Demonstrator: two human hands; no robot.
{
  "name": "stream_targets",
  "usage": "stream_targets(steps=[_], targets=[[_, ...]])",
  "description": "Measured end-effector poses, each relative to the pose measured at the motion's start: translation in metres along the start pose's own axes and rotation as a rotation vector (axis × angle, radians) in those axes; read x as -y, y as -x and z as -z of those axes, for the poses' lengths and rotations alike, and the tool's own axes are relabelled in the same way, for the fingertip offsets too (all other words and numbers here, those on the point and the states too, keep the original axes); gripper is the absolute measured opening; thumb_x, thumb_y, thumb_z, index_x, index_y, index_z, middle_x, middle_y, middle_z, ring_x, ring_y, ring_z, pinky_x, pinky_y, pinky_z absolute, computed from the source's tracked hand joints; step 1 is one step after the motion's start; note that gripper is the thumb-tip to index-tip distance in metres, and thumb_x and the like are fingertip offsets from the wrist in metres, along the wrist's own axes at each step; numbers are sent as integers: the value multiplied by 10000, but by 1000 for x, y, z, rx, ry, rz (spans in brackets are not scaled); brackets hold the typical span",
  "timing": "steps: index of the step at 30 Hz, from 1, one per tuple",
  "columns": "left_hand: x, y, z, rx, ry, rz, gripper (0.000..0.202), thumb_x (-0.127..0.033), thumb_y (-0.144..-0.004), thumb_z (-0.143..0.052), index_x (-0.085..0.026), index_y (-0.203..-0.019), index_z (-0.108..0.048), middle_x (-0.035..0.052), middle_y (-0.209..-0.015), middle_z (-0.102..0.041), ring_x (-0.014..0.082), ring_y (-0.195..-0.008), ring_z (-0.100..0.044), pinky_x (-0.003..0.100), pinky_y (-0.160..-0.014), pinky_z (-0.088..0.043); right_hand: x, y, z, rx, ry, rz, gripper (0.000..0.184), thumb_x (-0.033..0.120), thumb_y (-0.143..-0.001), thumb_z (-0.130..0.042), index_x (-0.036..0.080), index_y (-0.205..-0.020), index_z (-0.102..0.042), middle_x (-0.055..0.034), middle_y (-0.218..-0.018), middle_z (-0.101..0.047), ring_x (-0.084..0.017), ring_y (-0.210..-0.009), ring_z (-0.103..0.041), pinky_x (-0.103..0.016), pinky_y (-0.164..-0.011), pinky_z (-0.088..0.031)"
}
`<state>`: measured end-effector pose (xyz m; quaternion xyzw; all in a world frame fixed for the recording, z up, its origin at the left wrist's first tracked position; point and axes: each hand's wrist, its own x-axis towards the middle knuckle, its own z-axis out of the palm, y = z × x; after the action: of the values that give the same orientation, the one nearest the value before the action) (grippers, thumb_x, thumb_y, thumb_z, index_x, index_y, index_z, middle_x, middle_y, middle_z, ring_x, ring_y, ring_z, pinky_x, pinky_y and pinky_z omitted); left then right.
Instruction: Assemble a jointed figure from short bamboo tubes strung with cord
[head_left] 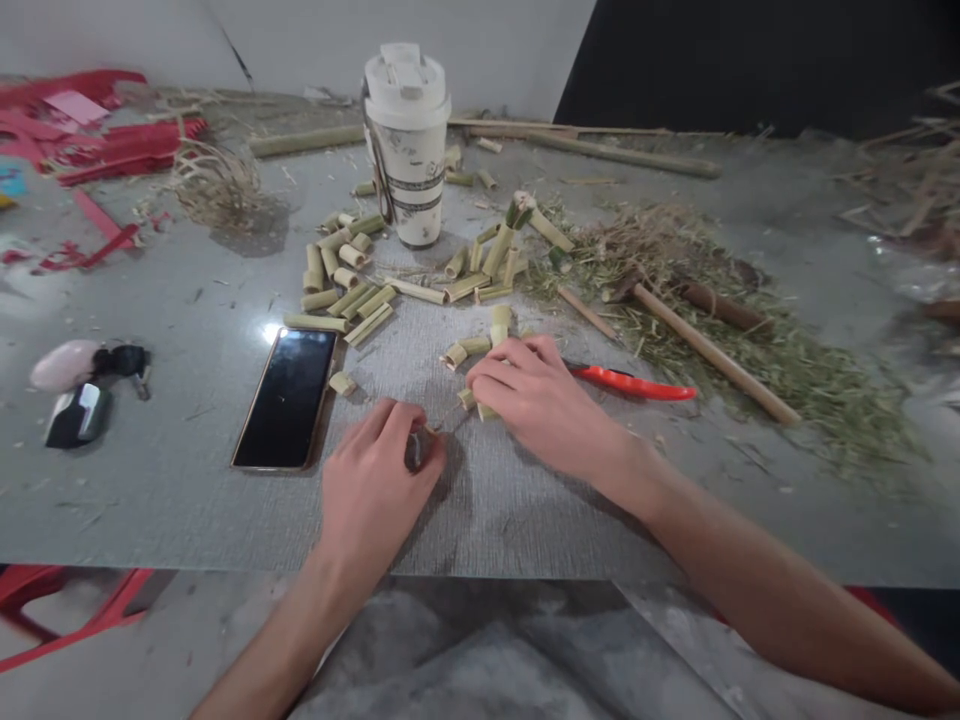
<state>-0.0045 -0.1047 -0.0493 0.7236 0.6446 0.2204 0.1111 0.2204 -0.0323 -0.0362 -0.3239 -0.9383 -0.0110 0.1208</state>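
My left hand (379, 470) rests near the table's front, thumb and index finger pinched together. Something small is at its fingertips, too hidden to name. My right hand (544, 405) is to the right and a little farther back, its fingers curled down over a few short cut stalk pieces (487, 411); the ends poke out below the fingers. Just beyond that hand lie other hollow, pale green stalk pieces (474, 347). A red-handled cutting tool (637, 384) lies right of my right hand, its front end partly hidden behind the hand.
A phone (285, 400) lies left, with keys (131, 360) farther left. A lidded cup (409, 150) stands behind several stalk pieces (349, 255). To the right, a hammer-like tool (720, 355) rests on leaf scraps (810, 400). Long stalks (622, 155) lie along the back.
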Motion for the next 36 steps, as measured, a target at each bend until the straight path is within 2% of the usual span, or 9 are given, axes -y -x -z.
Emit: stream_targets(steps=[4, 7, 10, 14, 17, 21, 26, 31, 36], targets=[[0, 0, -1, 8, 1, -3, 107, -219, -963, -719, -224, -978, -613, -5, -945, -721, 219, -829, -697, 346, -721, -459, 0, 0, -1, 8, -18, 0, 350, -128, -889, -491, 191, -983, -600, -71, -1169, -743, -275, -1146, -567, -452, -954, -361], [0, -1, -1, 11, 10, 6, 111, -215, -954, -722, -227, -971, -612, -8, -934, -720, 213, -822, -694, 342, -724, -460, 2, 0, 0, -11, -49, -2, 245, -35, -966, -554, 204, -986, -607, -75, -1189, -752, -284, -1155, -569, -458, -950, -362], [-1, -1, -1, 18, 16, 10, 98, -222, -957, -709, -229, -966, -612, -8, -927, -720, 206, -805, -687, 337, -714, -452, 4, 0, 3, -104, -93, -23, 111, 218, -1066, -645, 218, -964, -602, -89, -1195, -752, -293, -1132, -574, -465, -941, -367], [-1, -1, 0, 29, 41, 31, 93, -214, -942, -705, -234, -964, -618, -8, -912, -730, 201, -787, -681, 326, -696, -441, 4, 2, 6, -200, -107, -54, 343, 513, -1118, -571, 230, -926, -595, -98, -1071, -712, -292, -1033, -552, -471, -914, -362], [1, -1, 2, 28, 125, 59, 101, -211, -929, -714, -242, -963, -625, -30, -850, -727, 174, -728, -669, 300, -672, -439, 2, 5, 6, -174, -94, -45, 351, 479, -1149, -509, 232, -920, -608, -77, -995, -682, -272, -987, -538, -456, -907, -352], [3, -1, 4, 13, 214, 78, 92, -209, -925, -702, -254, -972, -636, -68, -756, -699, 135, -627, -639, 274, -642, -441, 2, 7, 4, -164, -127, -25, 255, 288, -1170, -496, 210, -973, -637, -31, -927, -686, -203, -892, -586, -399, -889, -370], [3, -1, 4, 19, 238, 112, 101, -220, -928, -700, -267, -1001, -648, -77, -832, -779, 129, -657, -706, 270, -632, -450, 5, 5, -2, -164, -124, 39, 271, 35, -1100, -464, 186, -1073, -688, -28, -958, -718, -173, -889, -645, -362, -846, -377], [4, -2, 5, 15, 266, 129, 94, -221, -928, -712, -274, -984, -657, -93, -829, -788, 119, -665, -730, 260, -643, -470, 11, 0, -5, -200, -173, 11, 188, 161, -1125, -531, 193, -1048, -699, -32, -958, -716, -184, -907, -661, -375, -851, -387], [2, -1, 7, -17, 287, 108, 126, -196, -921, -730, -276, -984, -657, -115, -819, -767, 87, -630, -691, 236, -648, -478, 18, -5, -11, -202, -208, 14, 183, 177, -1118, -531, 204, -1045, -697, -32, -962, -701, -186, -911, -649, -385, -883, -390]])
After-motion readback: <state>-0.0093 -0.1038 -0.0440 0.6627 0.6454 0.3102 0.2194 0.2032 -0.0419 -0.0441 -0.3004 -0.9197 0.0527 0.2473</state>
